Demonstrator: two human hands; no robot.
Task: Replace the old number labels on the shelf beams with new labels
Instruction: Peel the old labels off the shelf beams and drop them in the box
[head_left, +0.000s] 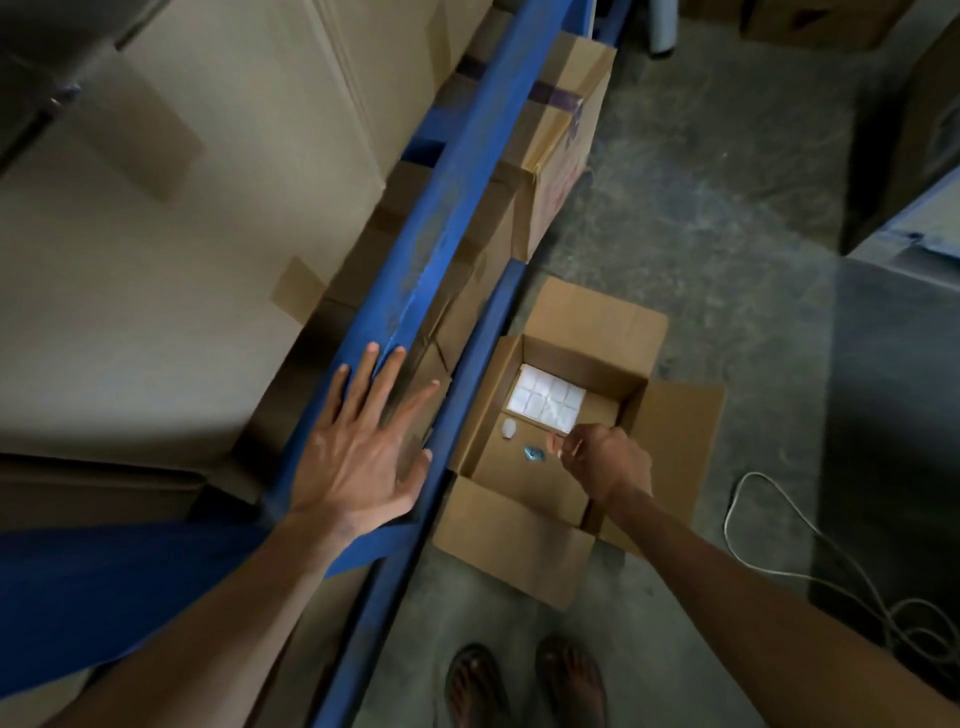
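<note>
A: Left hand (358, 457)?
B: Flat on the blue shelf beam (441, 208), fingers spread wide, gripping nothing.
A: Right hand (602, 460)?
B: Down inside the open cardboard box (644, 410) on the floor; fingertips pinched together, possibly on something small — too blurred to confirm.
A: New labels?
B: White label sheet (548, 400) lying in the box's far corner, just beyond the right hand. Small white scrap (509, 428) and blue scrap (533, 453) beside it.

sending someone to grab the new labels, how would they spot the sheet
On the floor beside the blue shelf beam sits an open cardboard box. The label sheet lies in its far corner: the only white gridded rectangle, larger than the scraps nearby.
</note>
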